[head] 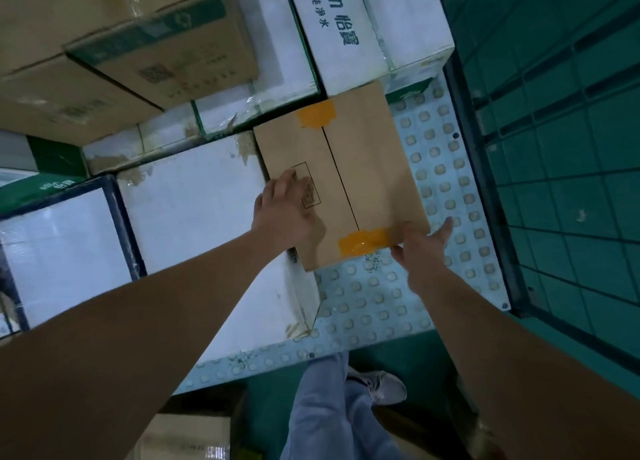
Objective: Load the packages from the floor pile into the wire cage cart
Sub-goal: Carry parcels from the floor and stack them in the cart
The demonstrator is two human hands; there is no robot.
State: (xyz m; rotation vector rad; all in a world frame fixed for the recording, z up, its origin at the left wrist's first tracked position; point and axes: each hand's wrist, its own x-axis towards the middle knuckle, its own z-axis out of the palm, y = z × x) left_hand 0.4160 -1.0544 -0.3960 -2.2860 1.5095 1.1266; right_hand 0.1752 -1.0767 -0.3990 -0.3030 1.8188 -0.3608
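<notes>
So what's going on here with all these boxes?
A person is setting a brown cardboard box, sealed with orange tape, into a cart with a studded floor. The left hand rests flat on the box's top; the right hand supports its near corner. White boxes and other cartons are already stacked beside it.

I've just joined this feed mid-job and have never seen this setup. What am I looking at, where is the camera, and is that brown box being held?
There is no machine here: a person works bare-handed, filmed by a head-worn camera looking down. The left hand lies flat on top of the brown cardboard box with orange tape. The right hand is open at its near corner; no firm grip shows. White cartons are stacked to the left on the studded cart floor, beside the green wire cage wall.
</notes>
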